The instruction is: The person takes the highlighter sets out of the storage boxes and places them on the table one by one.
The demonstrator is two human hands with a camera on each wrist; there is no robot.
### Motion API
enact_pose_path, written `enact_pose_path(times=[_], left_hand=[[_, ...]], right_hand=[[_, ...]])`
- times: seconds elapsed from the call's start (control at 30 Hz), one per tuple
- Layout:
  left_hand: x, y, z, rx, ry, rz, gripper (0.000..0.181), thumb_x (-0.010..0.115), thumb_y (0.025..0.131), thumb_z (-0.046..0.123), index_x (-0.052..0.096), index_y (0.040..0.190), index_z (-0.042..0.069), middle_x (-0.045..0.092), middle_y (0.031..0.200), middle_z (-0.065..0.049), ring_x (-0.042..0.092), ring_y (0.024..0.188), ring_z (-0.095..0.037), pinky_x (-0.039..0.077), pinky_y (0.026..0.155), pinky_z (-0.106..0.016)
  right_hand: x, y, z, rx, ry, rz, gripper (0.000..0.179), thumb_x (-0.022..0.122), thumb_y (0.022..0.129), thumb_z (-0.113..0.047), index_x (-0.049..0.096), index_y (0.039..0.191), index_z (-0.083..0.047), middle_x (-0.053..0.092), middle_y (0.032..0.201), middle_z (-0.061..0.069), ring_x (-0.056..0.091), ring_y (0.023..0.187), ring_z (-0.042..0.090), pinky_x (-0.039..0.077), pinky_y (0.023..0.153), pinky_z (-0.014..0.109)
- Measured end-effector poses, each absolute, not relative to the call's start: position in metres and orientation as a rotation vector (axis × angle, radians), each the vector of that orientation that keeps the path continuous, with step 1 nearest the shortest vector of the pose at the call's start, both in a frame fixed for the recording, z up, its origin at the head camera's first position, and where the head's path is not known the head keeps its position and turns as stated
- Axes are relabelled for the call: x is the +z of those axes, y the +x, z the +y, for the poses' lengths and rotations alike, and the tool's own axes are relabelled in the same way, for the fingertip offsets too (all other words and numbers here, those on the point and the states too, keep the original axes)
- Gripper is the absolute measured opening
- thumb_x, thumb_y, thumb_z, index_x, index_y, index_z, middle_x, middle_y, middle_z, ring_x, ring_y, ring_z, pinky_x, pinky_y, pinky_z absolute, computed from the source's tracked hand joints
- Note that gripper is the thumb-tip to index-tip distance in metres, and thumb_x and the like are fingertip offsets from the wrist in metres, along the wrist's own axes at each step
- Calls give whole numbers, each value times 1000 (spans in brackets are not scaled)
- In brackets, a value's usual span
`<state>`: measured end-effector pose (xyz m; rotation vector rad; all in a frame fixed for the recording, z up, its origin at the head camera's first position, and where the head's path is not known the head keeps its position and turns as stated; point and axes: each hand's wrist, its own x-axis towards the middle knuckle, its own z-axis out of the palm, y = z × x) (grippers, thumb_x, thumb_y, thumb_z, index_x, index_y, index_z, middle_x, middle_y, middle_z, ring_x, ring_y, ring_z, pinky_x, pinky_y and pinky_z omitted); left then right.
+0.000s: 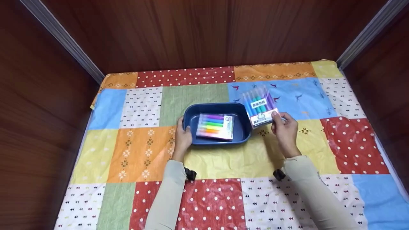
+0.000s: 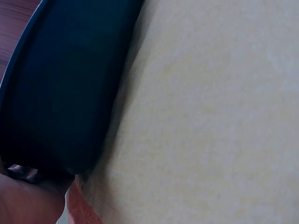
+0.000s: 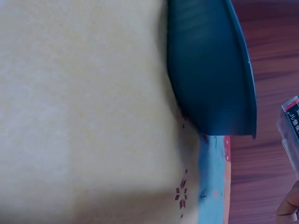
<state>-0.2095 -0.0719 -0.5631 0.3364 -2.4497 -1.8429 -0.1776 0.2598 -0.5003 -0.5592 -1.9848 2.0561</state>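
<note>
A dark blue plastic tub (image 1: 242, 137) stands on the patchwork cloth. My left hand (image 1: 183, 139) grips its left end, thumb at the rim and fingers along the outer wall; the left wrist view shows that hand (image 2: 30, 198) low at the tub's end. Inside the tub lies a clear pack of coloured markers (image 1: 212, 126), purple through orange. Up at the tub's right end, my right hand (image 1: 285, 132) pinches the lower right corner of a second marker pack (image 1: 260, 107), with blue, green and purple pens. In the right wrist view only an edge of this pack (image 3: 293, 123) shows.
The patchwork cloth (image 1: 211, 163) covers the table and is lightly wrinkled. Dark wood-grain panels rise at the back (image 1: 204, 35), left and right, with metal strips (image 1: 64, 41) at the corners.
</note>
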Motion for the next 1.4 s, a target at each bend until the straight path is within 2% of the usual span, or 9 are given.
enact_pose_path(times=[0.37,0.97,1.4], left_hand=[[-563,-210,-73,-1846,374,-2484,52,45,101,3,38,152,7,41,158,-22,36,148,-40,28,124,-52],[-564,-210,-72,-1848,357,-2464,50,45,100,-1,40,150,4,44,155,-23,37,147,-38,29,124,-50],[-563,-211,-71,-1857,362,-2456,50,44,100,-1,40,150,3,44,155,-24,37,147,-39,29,125,-50]], right_hand=[[-501,-176,270,2075,-653,-1970,20,62,99,-22,60,89,-5,56,52,-5,47,46,6,39,43,19],[-516,-170,282,2079,-696,-1918,24,64,98,-22,59,84,-4,57,53,-4,50,48,5,41,46,19],[-531,-166,286,2100,-763,-1943,21,62,99,-22,58,87,-5,57,53,-6,50,47,4,44,45,19]])
